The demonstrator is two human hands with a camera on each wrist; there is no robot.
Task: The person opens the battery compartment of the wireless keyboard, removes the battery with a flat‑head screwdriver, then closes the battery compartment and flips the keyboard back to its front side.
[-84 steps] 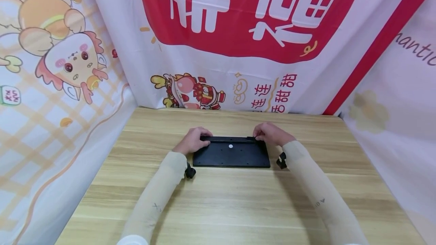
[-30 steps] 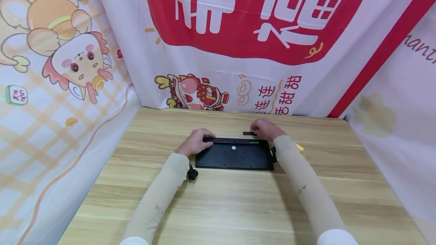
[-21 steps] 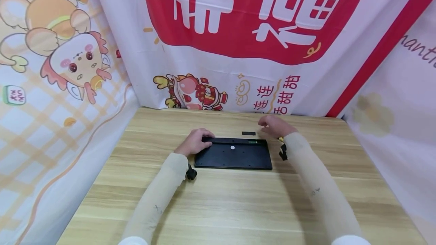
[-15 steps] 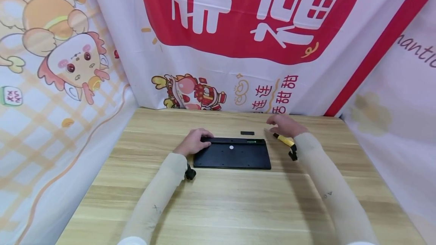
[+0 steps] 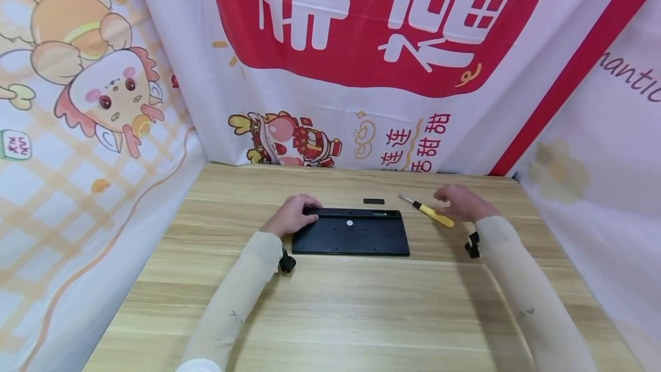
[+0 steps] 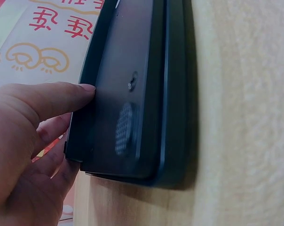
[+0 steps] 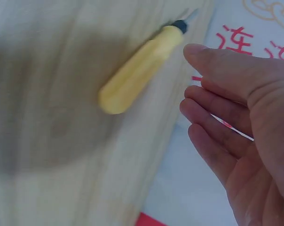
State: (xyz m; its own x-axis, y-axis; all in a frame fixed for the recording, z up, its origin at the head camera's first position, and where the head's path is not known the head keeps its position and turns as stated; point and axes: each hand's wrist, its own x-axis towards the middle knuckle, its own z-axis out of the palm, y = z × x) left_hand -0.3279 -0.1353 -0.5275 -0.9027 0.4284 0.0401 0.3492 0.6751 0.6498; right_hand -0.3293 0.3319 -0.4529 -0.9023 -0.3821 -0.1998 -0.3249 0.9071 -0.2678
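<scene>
A black keyboard [image 5: 351, 240] lies face down on the table, underside up. Near its back right, a battery slot stands uncovered with a green battery [image 5: 380, 214] in it. My left hand [image 5: 292, 214] holds the keyboard's back left corner, thumb on the underside and fingers behind the back edge, as the left wrist view shows. Behind the keyboard lies a small black battery cover [image 5: 374, 201]. My right hand [image 5: 462, 202] holds nothing, its fingers loosely bent beside a screwdriver [image 5: 434, 214] with a yellow handle. The right wrist view has the screwdriver handle [image 7: 137, 70] left of the fingers.
The wooden table [image 5: 330, 309] reaches back to a printed cloth [image 5: 289, 90] hung as a wall. More printed cloth stands along the left and right sides. A small black camera sits at each wrist.
The right hand lifted the battery cover off the keyboard and laid it behind. It then let go and moved right, past the screwdriver. The left hand stayed on the keyboard.
</scene>
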